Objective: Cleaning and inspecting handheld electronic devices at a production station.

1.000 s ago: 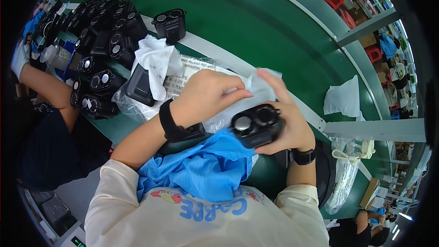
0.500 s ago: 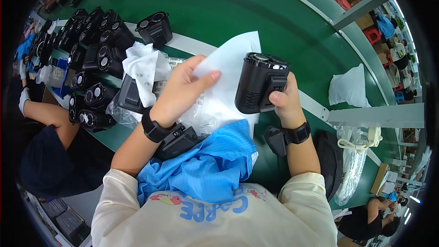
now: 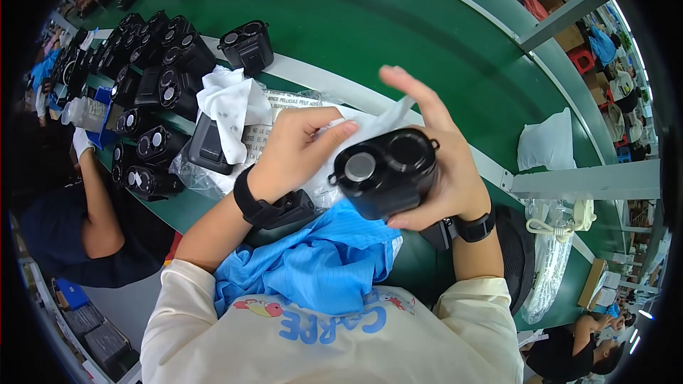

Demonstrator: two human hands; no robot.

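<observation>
My left hand [image 3: 295, 146] pinches a thin white sheet or bag [image 3: 379, 122] between thumb and fingers; which of the two it is, I cannot tell. My right hand [image 3: 457, 171] grips a black twin-barrel device [image 3: 388, 178] from its right side, thumb beneath and one finger raised. Two round ends of the device face up, the left one with a silver disc. The white sheet runs behind the device toward my right fingers. Below my hands, a blue cloth [image 3: 313, 245] lies crumpled against my shirt.
Several similar black devices [image 3: 160, 144] stand at the left, one more [image 3: 246, 48] farther back. A crumpled white wipe [image 3: 231, 107] lies on a black unit [image 3: 208, 146]. A white pouch [image 3: 546, 144] sits right, behind a metal bar [image 3: 583, 182]. A co-worker's arm [image 3: 99, 203] reaches in at left.
The black device has come left and down, and its round ends have turned toward me. The white sheet has swung down behind it. My right index finger has lifted off.
</observation>
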